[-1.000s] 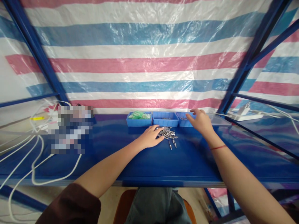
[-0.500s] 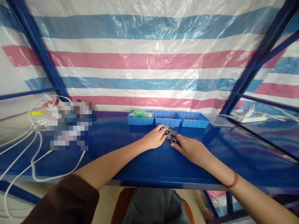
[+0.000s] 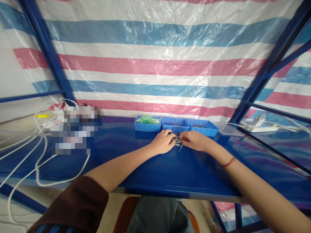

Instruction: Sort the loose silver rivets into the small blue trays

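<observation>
A pile of slender metal pieces, shaped like screws or rivets, lies on the blue tabletop between my hands. My left hand cups the pile's left side, its fingers bent over the pieces and the thumb nearer me. From the right, my right hand reaches in with curled fingers closed at the pile's edge; their tips are partly hidden. One piece sticks out toward me at the bottom of the pile. Just behind stand two blue bins, a middle bin and a right bin, each with small metal pieces inside.
A left blue bin holds green and clear plastic packets. To the right lie a clear plastic lid and a white power strip. White cables and blurred items occupy the left side. Blue frame posts flank the striped sheet.
My right hand has moved up and turned inward over the pile's right edge, its fingers curling more. The left hand stays on the pile, which looks more gathered. The view has shifted slightly.
</observation>
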`<control>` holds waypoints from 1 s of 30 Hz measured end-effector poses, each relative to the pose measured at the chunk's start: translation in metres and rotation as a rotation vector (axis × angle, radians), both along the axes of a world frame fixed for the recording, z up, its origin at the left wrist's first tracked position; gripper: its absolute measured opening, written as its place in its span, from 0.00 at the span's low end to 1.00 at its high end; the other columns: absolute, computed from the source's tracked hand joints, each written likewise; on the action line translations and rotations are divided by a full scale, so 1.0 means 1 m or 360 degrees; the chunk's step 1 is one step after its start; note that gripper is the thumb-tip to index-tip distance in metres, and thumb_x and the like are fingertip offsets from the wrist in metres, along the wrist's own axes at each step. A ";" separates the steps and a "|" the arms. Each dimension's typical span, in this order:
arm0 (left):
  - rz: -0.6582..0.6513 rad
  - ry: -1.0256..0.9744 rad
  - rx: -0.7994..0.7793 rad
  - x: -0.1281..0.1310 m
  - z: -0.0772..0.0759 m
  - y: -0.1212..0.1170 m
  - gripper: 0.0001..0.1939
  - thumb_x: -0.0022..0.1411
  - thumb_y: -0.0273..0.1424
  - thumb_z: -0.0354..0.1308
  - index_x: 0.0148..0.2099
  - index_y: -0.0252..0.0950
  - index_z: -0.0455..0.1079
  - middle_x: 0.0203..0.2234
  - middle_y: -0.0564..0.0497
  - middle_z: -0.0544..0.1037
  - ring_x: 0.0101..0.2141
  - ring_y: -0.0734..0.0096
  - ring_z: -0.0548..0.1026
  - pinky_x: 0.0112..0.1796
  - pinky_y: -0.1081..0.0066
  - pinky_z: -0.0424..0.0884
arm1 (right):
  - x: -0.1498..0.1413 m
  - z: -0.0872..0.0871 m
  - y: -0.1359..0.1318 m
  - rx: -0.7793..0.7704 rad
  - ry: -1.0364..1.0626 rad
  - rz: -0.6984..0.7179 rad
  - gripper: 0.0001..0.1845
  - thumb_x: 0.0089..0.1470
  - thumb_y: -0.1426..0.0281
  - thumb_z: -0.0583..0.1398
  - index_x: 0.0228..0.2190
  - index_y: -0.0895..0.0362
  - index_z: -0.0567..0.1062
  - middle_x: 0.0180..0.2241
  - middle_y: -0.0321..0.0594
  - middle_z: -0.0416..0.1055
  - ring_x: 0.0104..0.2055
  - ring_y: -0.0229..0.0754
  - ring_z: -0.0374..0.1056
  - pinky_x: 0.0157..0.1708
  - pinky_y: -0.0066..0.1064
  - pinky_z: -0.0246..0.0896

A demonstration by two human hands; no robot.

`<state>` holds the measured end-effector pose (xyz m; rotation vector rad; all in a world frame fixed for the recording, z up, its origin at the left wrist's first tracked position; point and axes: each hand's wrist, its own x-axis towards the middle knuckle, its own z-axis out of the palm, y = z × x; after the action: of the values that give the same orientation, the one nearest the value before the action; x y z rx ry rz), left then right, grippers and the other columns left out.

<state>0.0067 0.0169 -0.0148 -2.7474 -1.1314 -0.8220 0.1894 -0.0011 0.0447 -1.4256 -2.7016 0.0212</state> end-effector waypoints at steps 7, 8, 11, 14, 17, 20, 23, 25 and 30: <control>0.0036 -0.0212 -0.0045 0.000 0.001 0.007 0.15 0.60 0.36 0.51 0.47 0.36 0.68 0.43 0.45 0.72 0.45 0.61 0.68 0.48 0.60 0.65 | 0.009 0.009 0.016 -0.0026 0.0516 0.0004 0.08 0.48 0.71 0.52 0.26 0.59 0.70 0.23 0.36 0.68 0.25 0.37 0.63 0.28 0.28 0.55; 0.0027 -0.0265 -0.0059 0.000 0.001 0.009 0.15 0.60 0.36 0.52 0.46 0.36 0.68 0.41 0.46 0.73 0.44 0.62 0.69 0.48 0.60 0.65 | 0.011 0.007 0.017 -0.0023 0.0620 -0.0020 0.08 0.49 0.69 0.52 0.27 0.59 0.70 0.24 0.36 0.68 0.26 0.37 0.63 0.28 0.29 0.56; -0.0022 -0.0498 -0.0110 0.000 0.003 0.012 0.13 0.58 0.35 0.55 0.44 0.36 0.69 0.38 0.48 0.76 0.42 0.64 0.72 0.46 0.63 0.66 | 0.014 0.001 0.017 -0.0072 0.0998 -0.0086 0.11 0.51 0.64 0.52 0.27 0.59 0.68 0.24 0.36 0.66 0.26 0.36 0.62 0.29 0.29 0.57; -0.0072 -0.0802 -0.0234 0.001 0.006 0.010 0.11 0.57 0.33 0.57 0.43 0.36 0.70 0.35 0.49 0.77 0.38 0.68 0.74 0.43 0.67 0.68 | 0.011 -0.006 0.016 -0.0296 0.1328 -0.0091 0.13 0.51 0.61 0.53 0.28 0.59 0.67 0.22 0.34 0.63 0.24 0.35 0.61 0.26 0.28 0.57; -0.0105 -0.1006 -0.0340 0.002 0.011 0.005 0.11 0.57 0.32 0.57 0.42 0.35 0.70 0.35 0.49 0.78 0.36 0.71 0.75 0.41 0.70 0.69 | 0.004 -0.012 0.015 -0.0484 0.1517 -0.0076 0.14 0.49 0.59 0.56 0.29 0.59 0.66 0.22 0.33 0.63 0.23 0.34 0.60 0.24 0.27 0.56; -0.0101 -0.1079 -0.0338 0.001 0.016 0.000 0.09 0.58 0.33 0.56 0.40 0.35 0.71 0.34 0.51 0.78 0.35 0.71 0.74 0.40 0.71 0.69 | -0.001 -0.014 0.012 -0.0557 0.1625 -0.0061 0.16 0.48 0.57 0.57 0.28 0.58 0.66 0.23 0.33 0.63 0.23 0.33 0.59 0.25 0.27 0.56; -0.0087 -0.1098 -0.0314 -0.001 0.019 -0.002 0.08 0.59 0.34 0.54 0.38 0.36 0.71 0.33 0.52 0.77 0.35 0.72 0.74 0.40 0.72 0.68 | -0.003 -0.016 0.010 -0.0617 0.1683 -0.0042 0.18 0.48 0.55 0.57 0.28 0.58 0.65 0.23 0.32 0.63 0.23 0.32 0.59 0.24 0.26 0.56; -0.0094 -0.1102 -0.0299 -0.002 0.020 -0.003 0.09 0.60 0.34 0.53 0.37 0.36 0.71 0.32 0.52 0.77 0.35 0.72 0.73 0.39 0.72 0.68 | -0.004 -0.016 0.009 -0.0677 0.1716 -0.0033 0.18 0.48 0.55 0.58 0.28 0.58 0.65 0.24 0.33 0.63 0.23 0.32 0.59 0.24 0.26 0.55; -0.0091 -0.1101 -0.0243 -0.004 0.022 -0.002 0.08 0.61 0.33 0.51 0.37 0.36 0.70 0.32 0.52 0.76 0.34 0.73 0.72 0.39 0.73 0.67 | -0.012 -0.020 0.009 -0.0799 0.1695 0.0008 0.19 0.50 0.54 0.56 0.30 0.59 0.67 0.23 0.33 0.63 0.23 0.32 0.59 0.23 0.25 0.55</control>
<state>0.0027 0.0148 0.0071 -2.6785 -1.2334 -1.8566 0.1774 0.0075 0.0242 -1.0071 -1.8283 1.1529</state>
